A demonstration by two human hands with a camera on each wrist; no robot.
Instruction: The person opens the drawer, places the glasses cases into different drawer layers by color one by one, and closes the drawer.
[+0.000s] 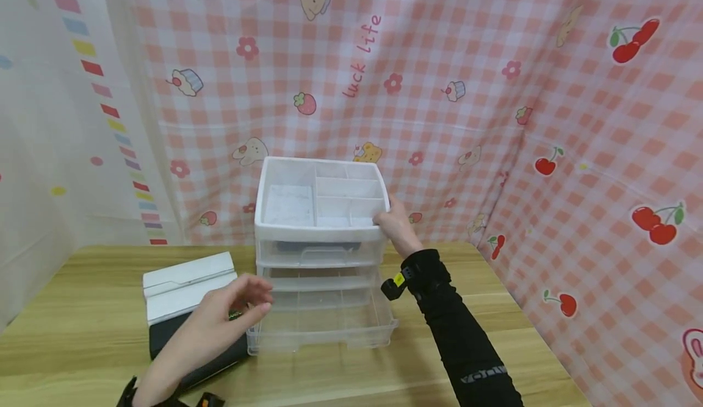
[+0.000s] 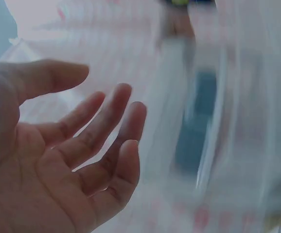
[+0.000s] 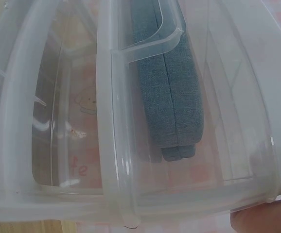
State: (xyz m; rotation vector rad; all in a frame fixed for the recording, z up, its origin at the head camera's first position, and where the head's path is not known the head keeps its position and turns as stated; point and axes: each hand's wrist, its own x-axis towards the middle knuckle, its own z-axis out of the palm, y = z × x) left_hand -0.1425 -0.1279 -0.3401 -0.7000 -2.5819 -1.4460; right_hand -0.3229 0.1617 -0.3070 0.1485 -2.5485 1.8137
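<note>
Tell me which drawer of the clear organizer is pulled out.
The bottom drawer: it juts forward, empty, toward the left hand. The top drawer sits closed, holding something grey.

black sleeve (image 1: 461, 334), black wrist-strap camera (image 1: 394, 285)

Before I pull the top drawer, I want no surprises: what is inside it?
Through the clear front of the top drawer a grey fabric pouch shows, lying flat. Its far end and anything beneath it are hidden by the pouch and the cloudy plastic.
</note>
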